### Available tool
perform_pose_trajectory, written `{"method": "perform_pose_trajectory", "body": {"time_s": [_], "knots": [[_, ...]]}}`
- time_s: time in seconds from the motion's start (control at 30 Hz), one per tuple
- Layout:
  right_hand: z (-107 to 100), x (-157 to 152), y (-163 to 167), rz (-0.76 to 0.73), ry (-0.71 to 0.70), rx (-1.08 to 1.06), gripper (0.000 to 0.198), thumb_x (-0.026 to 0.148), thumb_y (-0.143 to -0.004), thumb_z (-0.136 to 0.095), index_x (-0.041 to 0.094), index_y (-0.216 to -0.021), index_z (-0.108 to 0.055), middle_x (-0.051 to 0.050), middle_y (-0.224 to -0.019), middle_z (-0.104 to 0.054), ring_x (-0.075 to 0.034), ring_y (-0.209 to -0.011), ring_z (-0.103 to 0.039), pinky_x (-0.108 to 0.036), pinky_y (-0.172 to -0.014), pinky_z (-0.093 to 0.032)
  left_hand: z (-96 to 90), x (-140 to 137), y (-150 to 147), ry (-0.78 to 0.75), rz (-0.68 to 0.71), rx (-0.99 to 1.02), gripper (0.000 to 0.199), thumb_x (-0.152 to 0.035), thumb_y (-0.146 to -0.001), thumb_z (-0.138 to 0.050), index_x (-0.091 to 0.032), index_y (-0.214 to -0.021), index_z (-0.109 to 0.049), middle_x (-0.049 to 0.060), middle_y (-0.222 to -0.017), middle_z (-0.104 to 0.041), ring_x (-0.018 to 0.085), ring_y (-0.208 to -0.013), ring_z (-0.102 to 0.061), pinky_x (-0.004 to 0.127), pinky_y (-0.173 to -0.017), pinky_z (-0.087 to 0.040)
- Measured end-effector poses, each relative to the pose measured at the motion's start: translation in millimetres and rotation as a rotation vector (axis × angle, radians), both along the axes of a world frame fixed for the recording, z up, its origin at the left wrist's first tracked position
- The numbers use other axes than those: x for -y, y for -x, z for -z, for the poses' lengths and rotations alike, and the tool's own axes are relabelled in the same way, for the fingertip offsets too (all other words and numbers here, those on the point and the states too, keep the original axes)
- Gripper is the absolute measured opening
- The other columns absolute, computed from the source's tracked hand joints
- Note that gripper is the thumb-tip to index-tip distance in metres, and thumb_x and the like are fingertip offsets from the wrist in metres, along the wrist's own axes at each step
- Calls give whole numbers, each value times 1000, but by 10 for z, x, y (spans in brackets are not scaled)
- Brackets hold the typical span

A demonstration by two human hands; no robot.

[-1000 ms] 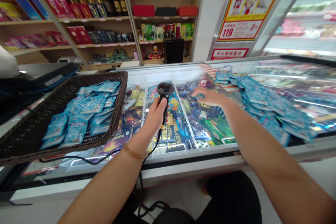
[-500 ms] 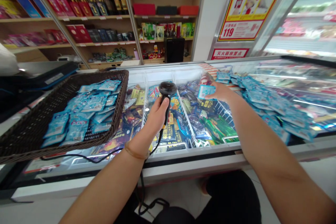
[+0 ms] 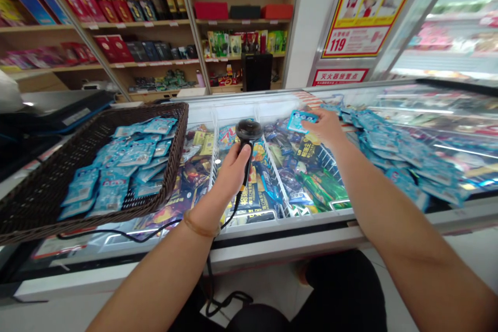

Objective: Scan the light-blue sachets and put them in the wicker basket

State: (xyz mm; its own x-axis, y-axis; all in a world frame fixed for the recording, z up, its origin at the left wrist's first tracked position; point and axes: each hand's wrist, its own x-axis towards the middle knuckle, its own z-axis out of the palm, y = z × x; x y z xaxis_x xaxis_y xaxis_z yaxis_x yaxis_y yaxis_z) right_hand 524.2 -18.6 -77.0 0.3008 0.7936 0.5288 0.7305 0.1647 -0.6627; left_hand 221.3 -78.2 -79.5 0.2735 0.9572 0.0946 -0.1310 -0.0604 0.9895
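Observation:
My left hand [image 3: 232, 168] is wrapped round the handle of a black barcode scanner [image 3: 249, 130], held upright above the freezer. A cable runs down from the scanner's grip. My right hand [image 3: 326, 125] pinches a small blue packet [image 3: 299, 121] by its right side, a little to the right of the scanner head and apart from it. Many like packets lie in a loose heap [image 3: 392, 140] on the right of the freezer top. More blue packets [image 3: 136, 153] lie in a brown woven basket [image 3: 181, 140] at the left.
Beneath my hands, the chest freezer [image 3: 280, 228] holds wrapped ice creams [image 3: 311, 187] between white wire dividers [image 3: 278, 181]. The scanner cable [image 3: 136, 238] crosses its front edge and hangs toward the floor. Shelves [image 3: 143, 23] with boxes and bottles stand behind.
The blue packet in my right hand has moved slightly left and up, and its face has turned from the barcode side to the printed side. My left hand keeps the scanner nearly still.

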Motion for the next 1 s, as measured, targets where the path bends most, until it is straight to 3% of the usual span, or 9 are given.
{"method": "perform_pose_trajectory", "body": {"time_s": [0.17,0.37,0.5,0.67,0.87,1.0], "knots": [[55,-7,85,8,64,31,24,33,-70,-72,15,-86,-75,-4,-71,-69,-21,-71,-64,-29,-63,-49,-4,11,-4,-10,5,-10,40,-59,-83,-63,-21,-92,-53,-3,-74,-55,7,-47,-50,21,-37,-42],[116,47,120,-50,210,-140,23,39,-76,-74,17,-81,-72,-2,-64,-67,-21,-68,-65,-30,-67,-51,-6,25,-6,-8,20,9,42,-60,-82,-64,-21,-91,-52,-4,-73,-54,7,-47,-50,20,-38,-41],[154,-10,238,-178,247,-455,25,44,-83,-70,20,-83,-67,-1,-64,-68,-20,-71,-69,-34,-74,-56,-31,49,-14,-24,88,32,47,-65,-80,-64,-20,-89,-52,-2,-77,-56,7,-47,-51,21,-37,-41],[57,-12,513,-294,233,-832,25,46,-87,-67,22,-90,-62,0,-70,-71,-20,-79,-73,-38,-80,-60,-89,124,-79,-16,198,32,51,-67,-77,-67,-19,-91,-54,-2,-76,-55,6,-45,-48,21,-36,-37],[-38,27,603,-279,150,-842,31,54,-86,-65,23,-91,-63,-1,-73,-73,-21,-87,-74,-33,-78,-60,-29,155,-163,-23,345,-15,46,-65,-84,-60,-19,-86,-54,-3,-66,-53,7,-43,-47,21,-38,-35],[-50,34,606,-260,114,-780,41,61,-85,-64,22,-95,-65,-4,-78,-75,-23,-87,-75,-34,-74,-60,-46,176,-166,-60,340,-9,45,-64,-84,-60,-20,-88,-54,-3,-66,-53,7,-43,-46,22,-39,-35]]}}
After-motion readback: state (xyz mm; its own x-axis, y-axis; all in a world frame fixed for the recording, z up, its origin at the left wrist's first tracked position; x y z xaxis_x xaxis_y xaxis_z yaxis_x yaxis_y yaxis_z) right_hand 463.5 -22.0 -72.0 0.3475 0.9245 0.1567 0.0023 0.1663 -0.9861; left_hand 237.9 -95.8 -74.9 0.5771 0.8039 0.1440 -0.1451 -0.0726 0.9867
